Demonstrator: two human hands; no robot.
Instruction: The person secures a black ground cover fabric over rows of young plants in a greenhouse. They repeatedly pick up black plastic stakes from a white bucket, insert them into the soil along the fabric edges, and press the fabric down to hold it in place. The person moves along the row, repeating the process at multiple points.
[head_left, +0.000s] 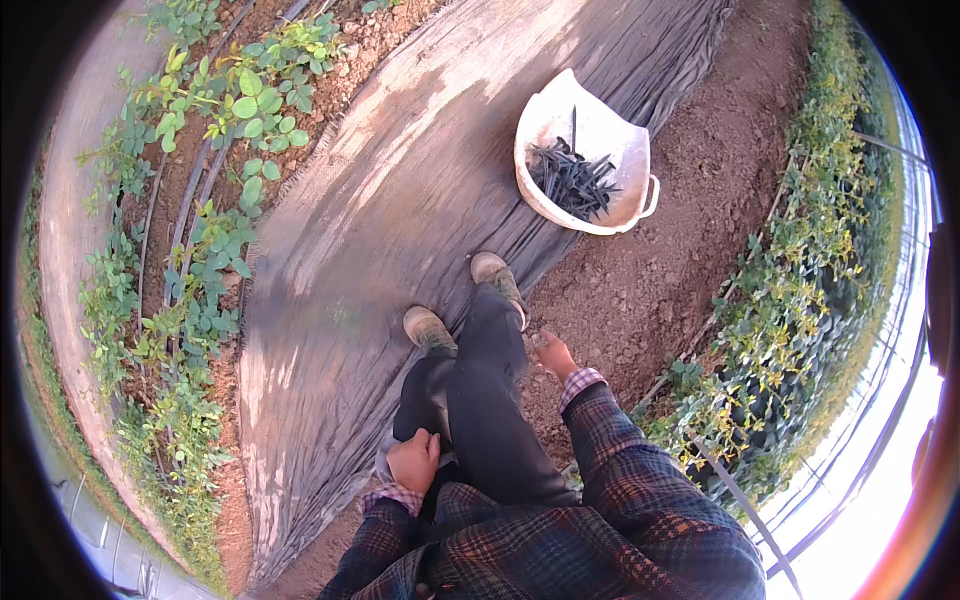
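My left hand is curled near my left thigh, with a translucent whitish thing beside it; whether the fingers grip that is unclear. Out over the bare soil, beside my right knee, is my right hand, its fingers partly bent and nothing plainly visible in them. Beyond my feet stands a white plastic tub with a side handle. Dark, pointed plastic stakes lie in a heap at its bottom, and one stands upright against the inner wall.
Grey woven ground cover runs under my shoes. Leafy plants with dark irrigation tubes grow in the left soil bed. A dense row of shrubs lines the right, beside bare soil and a thin metal bar.
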